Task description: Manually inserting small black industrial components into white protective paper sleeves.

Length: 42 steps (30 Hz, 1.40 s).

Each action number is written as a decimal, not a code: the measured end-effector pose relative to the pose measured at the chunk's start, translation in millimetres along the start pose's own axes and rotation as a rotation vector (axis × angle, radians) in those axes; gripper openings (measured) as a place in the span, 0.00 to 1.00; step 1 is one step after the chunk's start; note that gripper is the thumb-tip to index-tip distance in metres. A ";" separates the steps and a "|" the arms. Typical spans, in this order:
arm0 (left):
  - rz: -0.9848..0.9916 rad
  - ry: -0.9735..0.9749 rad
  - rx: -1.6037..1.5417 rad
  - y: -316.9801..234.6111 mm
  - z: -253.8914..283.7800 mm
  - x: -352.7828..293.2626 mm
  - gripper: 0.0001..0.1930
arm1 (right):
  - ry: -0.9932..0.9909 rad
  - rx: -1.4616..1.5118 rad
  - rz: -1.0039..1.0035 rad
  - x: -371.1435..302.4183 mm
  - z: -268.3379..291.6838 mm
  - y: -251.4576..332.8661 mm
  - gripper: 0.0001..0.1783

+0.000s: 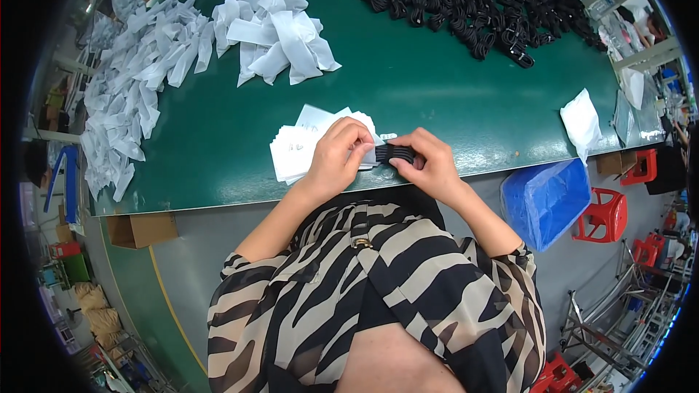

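Note:
Close to the table's front edge, my right hand [428, 160] grips a bundled black cable [394, 153] between thumb and fingers. The cable's left end meets a whitish bag [376, 147], and my left hand [339, 151] pinches that bag at its opening. Part of the cable seems to be inside; my fingers hide how far. Under and beside my left hand lies a fanned stack of flat white bags [291, 156] with small dark print.
Filled white bags [284, 36] lie in a pile at the back, with a larger heap [138, 87] along the left. Many black cable bundles [466, 0] cover the back right. A white packet [581, 122] lies at the right edge, above a lined blue bin [542, 204] and red stool [606, 215].

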State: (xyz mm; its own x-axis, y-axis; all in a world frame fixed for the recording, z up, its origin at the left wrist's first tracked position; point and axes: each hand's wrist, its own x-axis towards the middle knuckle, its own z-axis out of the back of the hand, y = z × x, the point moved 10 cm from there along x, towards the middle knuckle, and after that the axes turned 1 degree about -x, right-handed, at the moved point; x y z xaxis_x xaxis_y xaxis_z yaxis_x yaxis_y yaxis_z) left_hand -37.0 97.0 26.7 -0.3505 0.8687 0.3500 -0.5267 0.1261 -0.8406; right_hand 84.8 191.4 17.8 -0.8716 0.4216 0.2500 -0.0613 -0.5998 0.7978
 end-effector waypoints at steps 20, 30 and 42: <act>-0.197 -0.004 0.147 -38.0 6.5 16.3 0.06 | -0.217 -0.015 0.213 15.6 16.8 27.5 0.16; -0.281 -0.101 0.063 -29.6 6.0 2.4 0.10 | -0.216 0.263 -0.174 25.7 -6.5 -17.7 0.10; -0.220 -0.336 -0.088 -48.3 44.4 26.8 0.05 | -0.147 0.017 0.261 43.3 0.8 63.5 0.06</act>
State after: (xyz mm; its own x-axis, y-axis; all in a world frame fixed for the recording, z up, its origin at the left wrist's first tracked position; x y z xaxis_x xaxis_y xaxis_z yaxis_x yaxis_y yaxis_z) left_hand -55.4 92.9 95.1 -0.4779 0.6133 0.6289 -0.5541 0.3451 -0.7576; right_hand 43.5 172.1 79.7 -0.7769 0.3496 0.5236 0.1645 -0.6900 0.7049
